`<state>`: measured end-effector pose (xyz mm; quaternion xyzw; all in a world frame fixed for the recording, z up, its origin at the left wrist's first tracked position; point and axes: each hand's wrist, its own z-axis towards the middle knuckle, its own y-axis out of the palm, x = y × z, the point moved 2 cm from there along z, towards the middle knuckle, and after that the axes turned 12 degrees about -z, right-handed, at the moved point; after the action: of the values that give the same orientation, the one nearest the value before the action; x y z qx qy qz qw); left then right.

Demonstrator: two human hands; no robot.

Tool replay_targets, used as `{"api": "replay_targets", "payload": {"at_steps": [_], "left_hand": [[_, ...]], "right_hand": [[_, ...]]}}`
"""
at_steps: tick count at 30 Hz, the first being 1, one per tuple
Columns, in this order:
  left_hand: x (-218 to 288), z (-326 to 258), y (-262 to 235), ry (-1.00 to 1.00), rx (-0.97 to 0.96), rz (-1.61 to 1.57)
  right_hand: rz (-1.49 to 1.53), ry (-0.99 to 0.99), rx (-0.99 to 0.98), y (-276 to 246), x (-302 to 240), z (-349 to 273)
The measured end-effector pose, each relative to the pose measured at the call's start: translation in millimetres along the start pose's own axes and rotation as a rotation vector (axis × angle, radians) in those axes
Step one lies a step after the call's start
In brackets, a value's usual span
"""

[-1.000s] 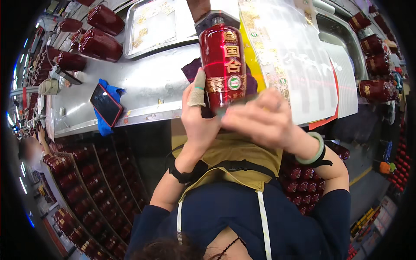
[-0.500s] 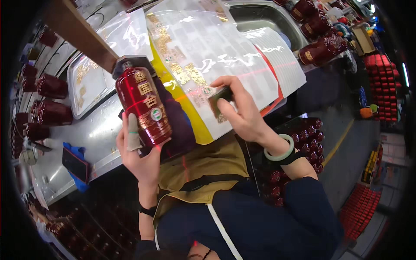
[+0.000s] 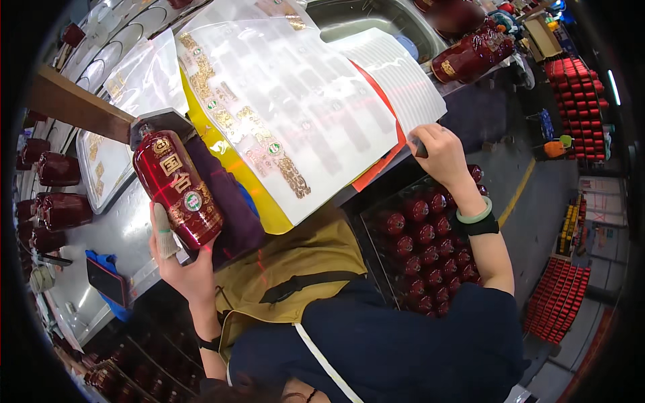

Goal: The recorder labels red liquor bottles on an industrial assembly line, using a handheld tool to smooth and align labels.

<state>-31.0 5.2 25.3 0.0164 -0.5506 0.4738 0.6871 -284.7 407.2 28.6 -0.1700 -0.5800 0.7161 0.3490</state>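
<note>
A dark red glass bottle (image 3: 160, 176) with gold lettering and a round green-and-white emblem lies on its side, its neck against a dark angled rest. My left hand (image 3: 187, 269) grips the bottle's base, a cloth cover on one finger. Beside the right edge of the sheets, my right hand (image 3: 440, 153) is closed around a small dark block (image 3: 419, 148), mostly hidden by the fingers. Between the hands lies a white decal sheet (image 3: 322, 114) printed with gold and green-and-white designs along its left side.
A wooden bar (image 3: 80, 104) reaches the bottle rest. A metal tray (image 3: 94, 168) and a phone on blue cloth (image 3: 107, 282) lie left. Behind the sheets is a sink (image 3: 363, 23). Crated red bottles (image 3: 423, 252) stand below right; more red bottles (image 3: 470, 57) lie at the back right.
My right hand has moved right, off the decal sheet to its far right edge, carrying the dark block. My left hand keeps its grip on the bottle. The whole view has shifted.
</note>
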Motion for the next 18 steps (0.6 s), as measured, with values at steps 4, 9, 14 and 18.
{"api": "replay_targets", "payload": {"at_steps": [4,9,14,18], "left_hand": [[0,1,1,0.007,-0.001,0.020],[1,0,2,-0.013,0.006,0.024],[3,1,2,0.012,0.011,0.021],[7,1,1,0.008,0.004,0.018]], "right_hand": [[0.000,0.058,0.040,4,0,-2],[-0.030,0.083,0.042,7,-3,-2],[-0.045,0.115,-0.075,4,-5,0],[0.153,0.247,-0.042,2,12,30]]}}
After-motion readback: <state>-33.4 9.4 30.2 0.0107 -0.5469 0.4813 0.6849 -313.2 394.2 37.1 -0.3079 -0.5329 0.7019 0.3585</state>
